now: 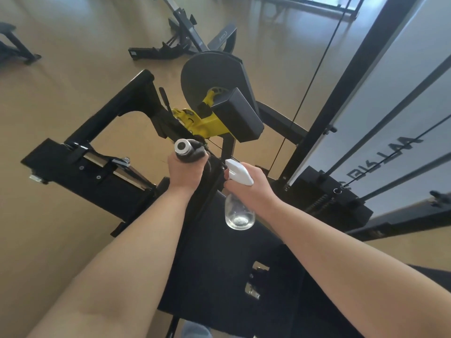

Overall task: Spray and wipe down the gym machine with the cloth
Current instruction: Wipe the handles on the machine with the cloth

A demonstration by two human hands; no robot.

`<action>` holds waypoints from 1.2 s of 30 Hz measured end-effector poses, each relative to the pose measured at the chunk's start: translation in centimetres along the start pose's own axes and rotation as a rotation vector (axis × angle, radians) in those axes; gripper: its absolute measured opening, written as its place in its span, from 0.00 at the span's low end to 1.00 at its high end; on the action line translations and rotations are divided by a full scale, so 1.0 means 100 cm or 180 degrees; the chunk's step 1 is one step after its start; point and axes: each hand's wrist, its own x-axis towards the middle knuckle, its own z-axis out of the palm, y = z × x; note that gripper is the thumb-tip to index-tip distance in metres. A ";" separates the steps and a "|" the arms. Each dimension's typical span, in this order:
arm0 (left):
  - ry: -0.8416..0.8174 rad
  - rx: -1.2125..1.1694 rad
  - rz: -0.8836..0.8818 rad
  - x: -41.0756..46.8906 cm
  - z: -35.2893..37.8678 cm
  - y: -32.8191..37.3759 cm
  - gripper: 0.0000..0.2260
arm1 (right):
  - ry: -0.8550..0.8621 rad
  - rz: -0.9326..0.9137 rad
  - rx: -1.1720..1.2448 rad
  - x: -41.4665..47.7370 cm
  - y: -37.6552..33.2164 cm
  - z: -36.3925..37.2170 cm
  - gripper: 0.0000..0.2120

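Observation:
A black gym machine [117, 106] with yellow adjuster parts [202, 123] and a black pad [238, 115] fills the middle of the head view. My left hand [186, 170] grips a dark grey cloth [197, 152] wrapped round the machine's handle, whose silver end cap [182, 145] faces up. My right hand [249, 185] holds a clear spray bottle [239, 213] with a white trigger head [238, 172]. The nozzle points toward the handle, close to my left hand. The bottle hangs over the black seat [219, 264].
The weight stack frame [341, 191] with cables and white panels stands to the right. Another machine [185, 42] sits on the tan floor beyond, and a bench leg [17, 50] lies at far left. Open floor lies to the left.

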 end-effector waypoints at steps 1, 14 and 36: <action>-0.0131 -0.0031 -0.0067 0.003 0.001 -0.006 0.06 | -0.0004 0.0007 -0.0020 0.001 0.004 0.001 0.09; -0.0091 -0.0118 -0.0078 -0.005 0.000 -0.003 0.08 | -0.0259 0.0076 -0.0170 -0.012 0.016 0.004 0.10; -0.0105 0.0378 -0.0218 -0.004 0.001 -0.002 0.06 | -0.0289 0.0198 -0.0061 -0.001 0.015 0.012 0.10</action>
